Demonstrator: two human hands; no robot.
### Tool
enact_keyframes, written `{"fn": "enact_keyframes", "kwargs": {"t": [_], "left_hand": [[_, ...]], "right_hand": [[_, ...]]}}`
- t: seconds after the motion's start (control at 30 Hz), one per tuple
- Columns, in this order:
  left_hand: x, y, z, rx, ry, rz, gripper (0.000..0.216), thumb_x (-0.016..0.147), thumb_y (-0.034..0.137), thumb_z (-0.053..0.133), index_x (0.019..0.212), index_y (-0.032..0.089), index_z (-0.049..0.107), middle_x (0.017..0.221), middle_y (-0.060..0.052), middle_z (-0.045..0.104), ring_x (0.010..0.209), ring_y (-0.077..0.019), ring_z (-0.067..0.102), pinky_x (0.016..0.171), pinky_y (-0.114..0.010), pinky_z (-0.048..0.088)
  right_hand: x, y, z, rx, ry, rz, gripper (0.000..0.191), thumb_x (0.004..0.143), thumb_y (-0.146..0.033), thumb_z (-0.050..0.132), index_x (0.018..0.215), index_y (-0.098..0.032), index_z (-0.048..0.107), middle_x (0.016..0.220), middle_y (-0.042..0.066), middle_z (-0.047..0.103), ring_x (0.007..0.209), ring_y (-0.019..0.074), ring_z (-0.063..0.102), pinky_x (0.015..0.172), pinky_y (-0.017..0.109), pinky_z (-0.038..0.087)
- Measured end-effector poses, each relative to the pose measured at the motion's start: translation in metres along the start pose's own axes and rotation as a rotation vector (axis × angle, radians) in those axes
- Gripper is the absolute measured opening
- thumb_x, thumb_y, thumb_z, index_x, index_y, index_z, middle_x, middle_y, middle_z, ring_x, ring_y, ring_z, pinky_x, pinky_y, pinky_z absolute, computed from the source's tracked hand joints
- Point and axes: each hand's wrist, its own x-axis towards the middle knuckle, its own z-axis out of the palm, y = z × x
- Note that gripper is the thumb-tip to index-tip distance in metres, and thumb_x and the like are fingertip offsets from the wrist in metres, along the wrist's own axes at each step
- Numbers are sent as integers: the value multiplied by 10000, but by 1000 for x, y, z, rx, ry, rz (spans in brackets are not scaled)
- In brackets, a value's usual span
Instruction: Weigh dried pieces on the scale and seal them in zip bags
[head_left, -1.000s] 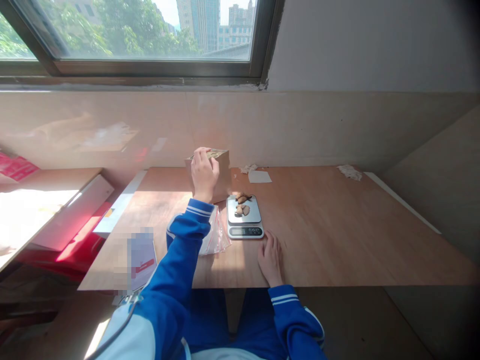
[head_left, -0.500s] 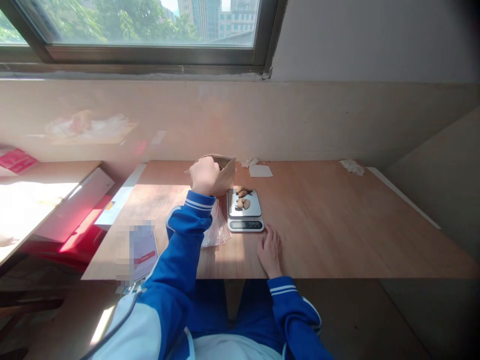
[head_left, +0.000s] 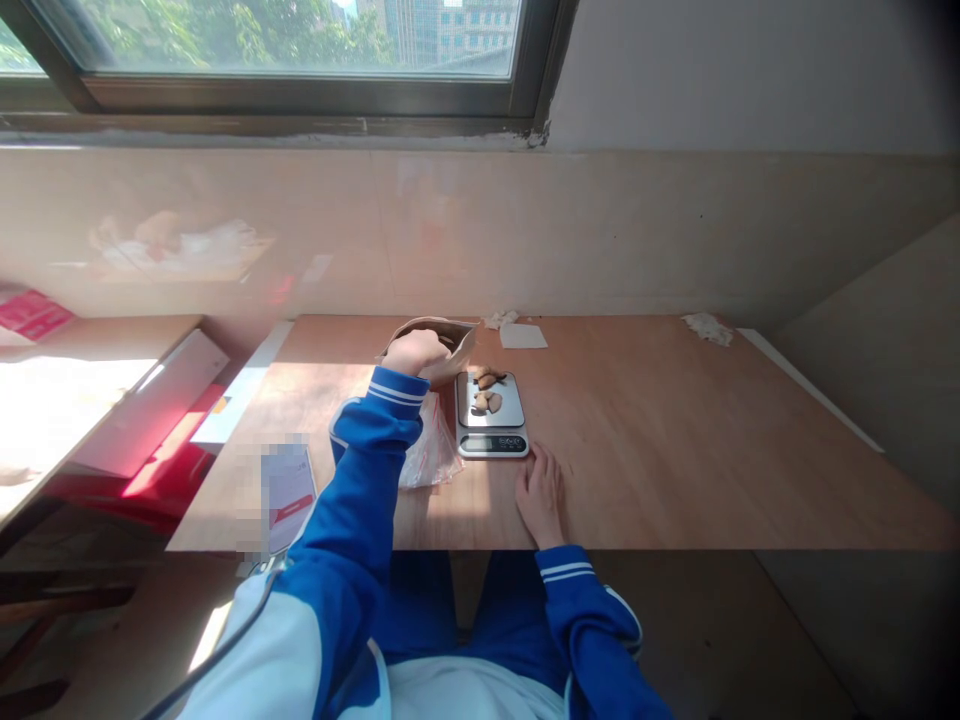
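Note:
My left hand [head_left: 415, 352] reaches into the mouth of a brown paper bag [head_left: 463, 350] at the table's far side. Its fingers are hidden by the hand and the bag, so I cannot see what they hold. Just right of the bag stands a kitchen scale [head_left: 493, 443] with a steel plate. Several brown and pale dried slices [head_left: 487, 402] lie on that plate. Flat on the tabletop, close to the scale's front right corner, rests my right hand [head_left: 541, 495], open and holding nothing. Clear plastic bags [head_left: 433, 450] lie left of the scale, partly covered by my left sleeve.
A phone or tablet [head_left: 289, 495], partly blurred out, lies by my left forearm. Behind the scale are a white card [head_left: 523, 336] and crumpled tissue [head_left: 500, 319]. More tissue [head_left: 708, 328] sits at the back right. The wooden table [head_left: 675, 450] meets the wall.
My left hand has sunk a little deeper into the paper bag, and the bag's mouth looks wider. The right hand and the slices on the scale stay put.

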Motion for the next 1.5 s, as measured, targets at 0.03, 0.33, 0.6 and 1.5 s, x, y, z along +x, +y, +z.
{"fn": "enact_keyframes", "kwargs": {"t": [0.03,0.33,0.6,1.5], "left_hand": [[-1,-1,0,-28,29,-3,444,747,386,569,1088,131,696,1200,-175,657,1087,-300,620,879,-317,485],[-13,1,2,-200,317,-17,280,678,352,652,872,162,721,994,-163,718,919,-298,663,787,-357,504],[-25,-2,-1,-271,420,56,118,750,287,616,757,189,683,835,-77,708,833,-233,648,729,-305,488],[-77,38,135,-1157,257,477,149,884,360,528,904,213,509,935,-48,627,863,-170,633,776,-303,521]], "right_hand": [[0,0,0,2,-6,3,400,896,-208,366,1274,-120,460,1248,179,549,1171,285,495,963,476,443],[0,2,1,23,-20,12,403,897,-225,372,1282,-138,455,1242,174,546,1169,288,497,963,483,439],[0,2,1,4,-14,3,402,888,-204,381,1271,-111,462,1240,182,552,1173,288,491,970,471,433],[1,-14,-20,468,87,95,358,934,-340,401,1242,-181,492,1237,151,526,1172,256,516,979,489,452]]}}
